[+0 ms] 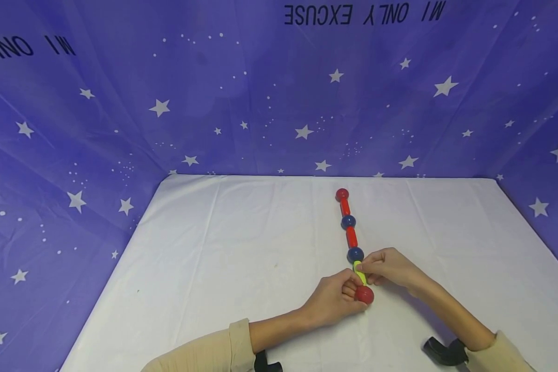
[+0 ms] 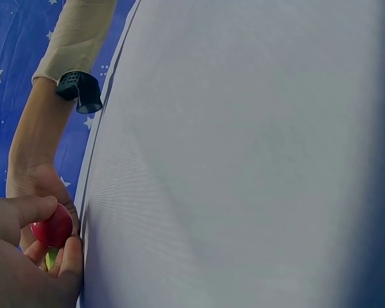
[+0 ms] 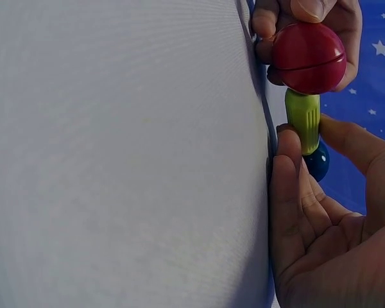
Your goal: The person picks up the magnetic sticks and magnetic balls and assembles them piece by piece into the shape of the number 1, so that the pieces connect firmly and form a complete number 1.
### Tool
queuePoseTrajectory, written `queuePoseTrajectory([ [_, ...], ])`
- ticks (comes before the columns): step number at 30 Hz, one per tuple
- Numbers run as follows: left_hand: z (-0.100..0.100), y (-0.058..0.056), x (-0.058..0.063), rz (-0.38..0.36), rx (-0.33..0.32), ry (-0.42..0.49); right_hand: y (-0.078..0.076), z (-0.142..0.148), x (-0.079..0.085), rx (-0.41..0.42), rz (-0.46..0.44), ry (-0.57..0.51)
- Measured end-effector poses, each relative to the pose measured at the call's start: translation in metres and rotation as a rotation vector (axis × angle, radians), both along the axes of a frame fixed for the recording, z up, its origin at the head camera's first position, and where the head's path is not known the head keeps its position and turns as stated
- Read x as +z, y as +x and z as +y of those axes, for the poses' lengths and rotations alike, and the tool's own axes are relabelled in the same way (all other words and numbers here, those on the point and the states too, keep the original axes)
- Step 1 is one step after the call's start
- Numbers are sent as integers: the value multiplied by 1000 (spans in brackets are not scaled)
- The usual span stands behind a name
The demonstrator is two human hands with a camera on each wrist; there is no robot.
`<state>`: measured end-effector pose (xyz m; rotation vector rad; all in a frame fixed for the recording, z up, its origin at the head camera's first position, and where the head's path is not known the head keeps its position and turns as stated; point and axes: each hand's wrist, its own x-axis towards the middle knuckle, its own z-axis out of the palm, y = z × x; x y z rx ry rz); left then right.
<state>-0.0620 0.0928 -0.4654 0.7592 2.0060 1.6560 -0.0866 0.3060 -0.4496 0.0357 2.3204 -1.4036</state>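
A row of balls and rods lies on the white table, running away from me. My left hand (image 1: 332, 299) grips the near red ball (image 1: 365, 295) between thumb and fingers. Just beyond it, my right hand (image 1: 392, 268) pinches a yellow-green rod (image 1: 360, 274). In the right wrist view this ribbed rod (image 3: 303, 119) meets the red ball (image 3: 309, 59) at one end and a blue ball (image 3: 317, 162) at the other. Farther along come a red rod (image 1: 351, 237), another blue ball (image 1: 348, 222), a second red rod (image 1: 345, 206) and a far red ball (image 1: 342, 195).
A white cloth (image 1: 242, 248) covers the table. Purple fabric with stars (image 1: 269, 103) stands behind it and at both sides. Black wrist mounts (image 1: 446, 352) sit by the sleeves, one under each forearm.
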Motion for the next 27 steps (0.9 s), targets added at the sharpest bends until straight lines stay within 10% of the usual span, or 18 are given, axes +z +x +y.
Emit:
queuePoseTrajectory([
  [27, 3, 0, 3, 78, 9, -62, 0, 0, 0, -26, -11, -10],
])
